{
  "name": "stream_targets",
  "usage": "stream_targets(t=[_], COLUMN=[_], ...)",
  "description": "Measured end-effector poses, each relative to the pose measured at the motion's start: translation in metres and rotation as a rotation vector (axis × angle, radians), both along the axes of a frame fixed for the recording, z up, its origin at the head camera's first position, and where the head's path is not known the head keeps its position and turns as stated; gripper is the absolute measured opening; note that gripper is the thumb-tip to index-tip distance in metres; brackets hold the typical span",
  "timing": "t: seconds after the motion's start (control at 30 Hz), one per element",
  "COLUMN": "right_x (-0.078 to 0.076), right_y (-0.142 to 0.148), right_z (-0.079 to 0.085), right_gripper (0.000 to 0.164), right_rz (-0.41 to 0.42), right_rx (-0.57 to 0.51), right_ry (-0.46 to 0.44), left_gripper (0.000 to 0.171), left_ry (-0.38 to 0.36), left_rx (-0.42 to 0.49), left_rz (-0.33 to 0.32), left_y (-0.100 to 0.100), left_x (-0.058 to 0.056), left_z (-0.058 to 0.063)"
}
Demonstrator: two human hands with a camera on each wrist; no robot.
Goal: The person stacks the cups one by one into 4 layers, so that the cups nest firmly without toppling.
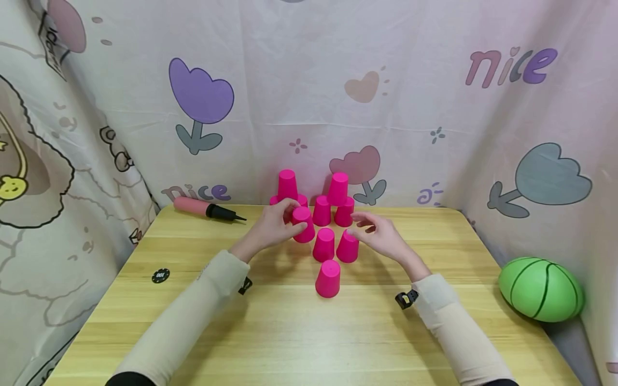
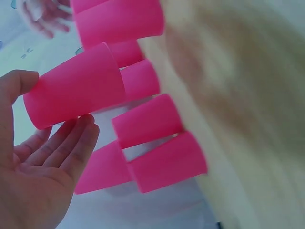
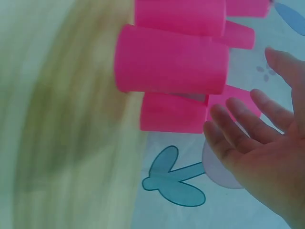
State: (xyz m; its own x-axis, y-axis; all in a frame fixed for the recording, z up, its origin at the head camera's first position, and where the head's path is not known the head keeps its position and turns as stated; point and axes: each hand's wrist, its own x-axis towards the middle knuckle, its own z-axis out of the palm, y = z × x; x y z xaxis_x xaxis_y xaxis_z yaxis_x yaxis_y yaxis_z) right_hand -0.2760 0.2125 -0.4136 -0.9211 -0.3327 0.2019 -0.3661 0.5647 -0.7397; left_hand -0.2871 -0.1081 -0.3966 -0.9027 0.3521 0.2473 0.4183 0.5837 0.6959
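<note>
Leaving open room on the table (image 1: 309, 343) between the sleeves (image 1: 188, 316); crowding the middle with pink cups (image 1: 324, 245); closing off the back with a curtain (image 1: 289, 96).

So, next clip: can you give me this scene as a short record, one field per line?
Left hand: holds a pink cup between thumb and fingers
Right hand: holding nothing, near the front cups
Front cups: three, standing upside down
Back cups: two pyramids, each one cup atop two
Table, left side: pink-and-black pump, black chip
Table, right edge: green ball
Backdrop: flower-printed cloth
</note>
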Motion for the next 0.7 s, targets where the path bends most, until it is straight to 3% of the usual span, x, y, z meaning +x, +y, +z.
stream_targets(t=[0.43, 0.7], right_x=[0.01, 0.011], right_y=[0.002, 0.003], right_z=[-0.023, -0.023], right_gripper=[0.05, 0.054], right_rz=[0.026, 0.017], right_rx=[0.039, 0.047], right_ry=[0.0, -0.018], left_gripper=[0.049, 0.055], left_ry=[0.163, 0.239], left_rx=[-0.064, -0.128], left_rz=[0.037, 0.086], left_y=[0.016, 0.024], left_x=[-0.02, -0.041], left_z=[0.053, 0.07])
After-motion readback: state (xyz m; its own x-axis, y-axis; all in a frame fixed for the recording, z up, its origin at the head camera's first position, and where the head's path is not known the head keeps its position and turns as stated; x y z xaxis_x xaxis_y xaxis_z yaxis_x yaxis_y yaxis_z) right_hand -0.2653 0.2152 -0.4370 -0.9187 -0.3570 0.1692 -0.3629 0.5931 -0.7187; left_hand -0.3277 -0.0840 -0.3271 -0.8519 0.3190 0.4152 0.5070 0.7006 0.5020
